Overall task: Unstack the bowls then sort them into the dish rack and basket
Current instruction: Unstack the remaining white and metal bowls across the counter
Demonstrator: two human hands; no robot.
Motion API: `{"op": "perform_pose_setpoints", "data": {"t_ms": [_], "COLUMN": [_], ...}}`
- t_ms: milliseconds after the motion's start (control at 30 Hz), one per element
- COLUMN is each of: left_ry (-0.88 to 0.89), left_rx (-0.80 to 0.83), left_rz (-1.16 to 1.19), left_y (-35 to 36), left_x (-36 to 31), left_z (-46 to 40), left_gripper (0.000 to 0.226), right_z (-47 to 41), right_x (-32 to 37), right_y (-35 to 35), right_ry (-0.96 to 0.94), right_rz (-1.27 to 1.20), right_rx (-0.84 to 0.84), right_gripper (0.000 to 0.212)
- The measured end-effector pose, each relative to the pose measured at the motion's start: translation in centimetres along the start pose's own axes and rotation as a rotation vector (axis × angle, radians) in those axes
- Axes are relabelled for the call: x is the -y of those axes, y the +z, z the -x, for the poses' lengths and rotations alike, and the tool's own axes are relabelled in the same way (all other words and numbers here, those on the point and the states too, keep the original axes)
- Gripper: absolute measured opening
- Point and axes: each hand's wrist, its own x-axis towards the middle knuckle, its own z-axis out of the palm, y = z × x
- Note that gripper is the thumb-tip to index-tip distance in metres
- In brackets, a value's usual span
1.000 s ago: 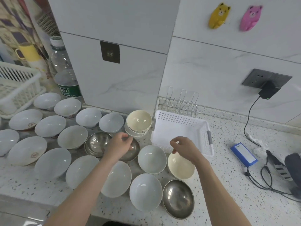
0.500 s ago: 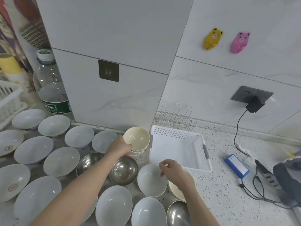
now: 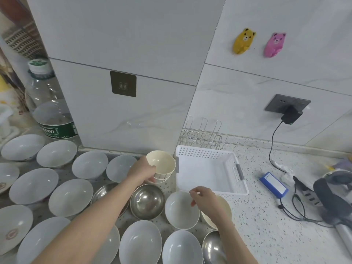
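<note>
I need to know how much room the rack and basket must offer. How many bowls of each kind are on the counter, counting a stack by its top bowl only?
White bowls: 13
Steel bowls: 3
Cream bowls: 2, one topping the stack in the left hand
Total: 18

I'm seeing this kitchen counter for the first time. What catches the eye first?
The spread of empty white bowls covering the counter's left half, with steel bowls among them. At centre the left hand grips a cream bowl atop a small stack, beside an empty white basket. Two bear hooks, yellow and pink, brighten the wall.
</note>
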Motion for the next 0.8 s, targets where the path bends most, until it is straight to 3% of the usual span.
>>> {"op": "perform_pose_setpoints", "data": {"t_ms": [267,433,633,800], "left_ry": [0.069,0.104,0.020,-0.098], "left_rx": [0.024,0.033,-0.011,-0.041], "left_rz": [0.052,0.205,0.499,0.875], "left_y": [-0.8,-2.2,-5.6,-7.6], "left_x": [-0.7,-0.2,2.3,4.4], "left_z": [0.2,1.1,2.4,3.0], "left_gripper": [0.032,0.041,0.048,0.034], "right_z": [-1.7,-3.0,-3.6,-5.1], "right_x": [-0.6,0.1,2.8,5.5], "right_y": [1.4,2.5,5.3,7.5], "right_ry": [0.054,0.049,0.104,0.145], "right_rz": [-0.122,-0.216,-0.381,-0.424], "right_rx": [-0.007,-0.015,0.035,0.040], "right_gripper": [0.016,0.018,0.034,0.056]}}
